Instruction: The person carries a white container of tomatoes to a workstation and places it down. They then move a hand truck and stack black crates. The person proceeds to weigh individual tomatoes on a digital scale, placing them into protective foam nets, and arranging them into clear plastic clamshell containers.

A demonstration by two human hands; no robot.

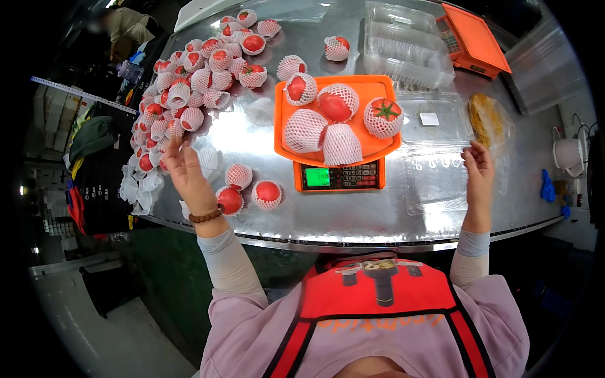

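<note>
My left hand [186, 172] is beside the front of a heap of tomatoes in white foam net sleeves [191, 118], its fingers apart and nothing visible in them. Above the right edge of an open clear plastic clamshell box [437, 177], my right hand [478, 172] has its fingers bent; whether they pinch the box edge cannot be told. Between my hands, an orange digital scale [340, 177] with a lit green display carries several sleeved tomatoes [338, 104] on its orange pan [295, 101]. One tomato [384, 117] shows its green calyx.
Loose sleeved tomatoes [267, 193] lie near the table's front edge, another [337, 48] behind the scale. Stacked clear boxes [406, 45] stand at the back, beside a second orange scale [477, 40]. A bag of yellow rubber bands [487, 120] lies right. A person [130, 28] bends far left.
</note>
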